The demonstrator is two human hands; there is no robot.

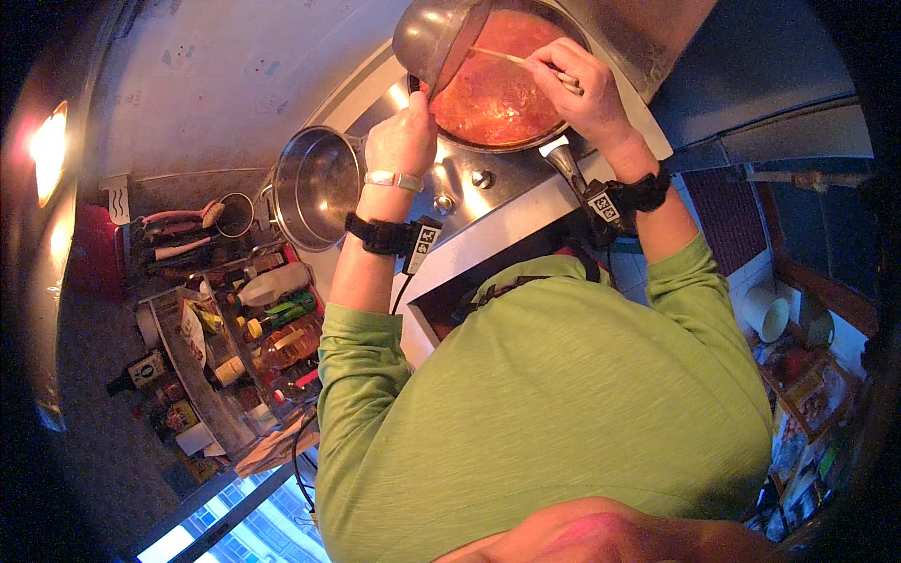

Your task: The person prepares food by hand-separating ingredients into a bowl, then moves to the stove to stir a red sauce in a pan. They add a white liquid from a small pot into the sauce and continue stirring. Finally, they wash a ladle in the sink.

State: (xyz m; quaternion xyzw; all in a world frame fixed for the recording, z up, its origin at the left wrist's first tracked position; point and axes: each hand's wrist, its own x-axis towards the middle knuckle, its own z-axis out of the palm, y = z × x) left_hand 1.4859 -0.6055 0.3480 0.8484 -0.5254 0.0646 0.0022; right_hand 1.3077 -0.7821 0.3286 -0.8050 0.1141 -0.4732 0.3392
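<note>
A wide pan [486, 149] of red soup or sauce [493, 98] sits on the steel gas stove [461, 190], its handle [566, 165] pointing towards me. My left hand [402, 137] grips the edge of a dark, rounded metal bowl or lid [433, 42], which is tilted over the pan's left side. My right hand [584, 84] is closed around a pair of chopsticks [500, 55]; their tips reach the rim of the tilted metal piece above the red liquid. What lies inside that piece is hidden.
Left of the stove stands a steel pot [320, 186]. Nearer me on the left, a rack [204, 380] holds several bottles, with an oil bottle [288, 345] among them. Utensils [179, 232] lie behind it. The counter edge [486, 239] runs before my body.
</note>
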